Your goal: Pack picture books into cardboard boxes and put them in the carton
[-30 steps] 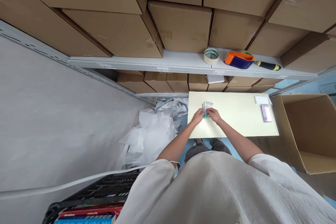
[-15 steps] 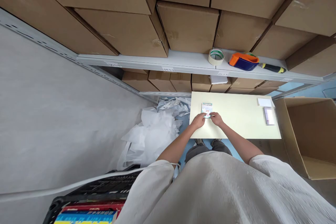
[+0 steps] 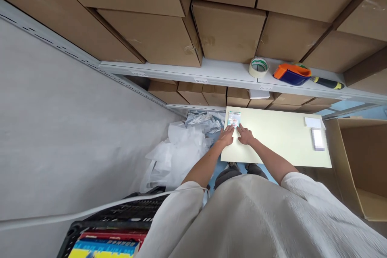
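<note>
A small book (image 3: 234, 117) with a pale, colourful cover and a line of printed characters lies flat at the back left corner of the cream-coloured table (image 3: 278, 139). My left hand (image 3: 226, 135) rests by its lower left edge, fingers stretched forward and touching it. On the other side, my right hand (image 3: 245, 134) reaches the lower right edge with its fingertips, the fingers extended. Neither hand is wrapped round the book.
A white card (image 3: 313, 122) and a blurred-out rectangular item (image 3: 318, 139) lie at the table's right end. Beside it stands an open carton (image 3: 347, 161). Tape (image 3: 259, 67) and an orange-blue dispenser (image 3: 292, 73) sit on the shelf. White sheets (image 3: 181, 149) pile up at left, near a black crate (image 3: 121, 214).
The book has moved left and away from me, into the table's back corner. My fingers, earlier gripping its lower edge, are now stretched out against it. The view has shifted slightly.
</note>
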The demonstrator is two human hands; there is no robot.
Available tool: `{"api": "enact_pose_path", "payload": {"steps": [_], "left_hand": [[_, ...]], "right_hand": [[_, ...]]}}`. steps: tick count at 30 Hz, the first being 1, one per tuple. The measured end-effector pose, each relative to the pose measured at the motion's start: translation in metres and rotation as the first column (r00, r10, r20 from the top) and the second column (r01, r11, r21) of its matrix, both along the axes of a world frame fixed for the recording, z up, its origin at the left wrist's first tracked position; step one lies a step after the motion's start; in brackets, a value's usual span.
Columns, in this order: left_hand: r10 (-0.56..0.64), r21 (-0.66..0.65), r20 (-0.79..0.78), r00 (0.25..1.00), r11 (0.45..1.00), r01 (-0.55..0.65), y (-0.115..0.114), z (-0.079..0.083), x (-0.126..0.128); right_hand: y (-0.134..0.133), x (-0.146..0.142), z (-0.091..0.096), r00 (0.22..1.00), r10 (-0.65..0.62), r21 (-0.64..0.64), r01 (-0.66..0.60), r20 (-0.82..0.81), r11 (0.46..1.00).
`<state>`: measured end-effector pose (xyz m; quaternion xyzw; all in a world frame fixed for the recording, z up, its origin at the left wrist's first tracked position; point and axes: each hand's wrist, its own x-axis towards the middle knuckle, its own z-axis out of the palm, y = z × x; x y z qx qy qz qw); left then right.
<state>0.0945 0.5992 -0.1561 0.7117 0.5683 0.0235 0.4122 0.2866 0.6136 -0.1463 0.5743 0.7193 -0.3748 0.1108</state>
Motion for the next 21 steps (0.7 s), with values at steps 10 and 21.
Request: {"api": "enact_pose_path", "payload": {"steps": [10, 21], "left_hand": [[0.008, 0.011, -0.047, 0.999, 1.0, -0.007, 0.026, -0.001, -0.011], [0.096, 0.166, 0.163, 0.982, 0.978, -0.123, 0.028, 0.042, 0.014]], "right_hand": [[0.035, -0.018, -0.008, 1.0, -0.001, -0.002, 0.001, -0.018, 1.0], [0.018, 0.042, 0.056, 0.972, -0.161, 0.193, 0.193, -0.172, 0.962]]}}
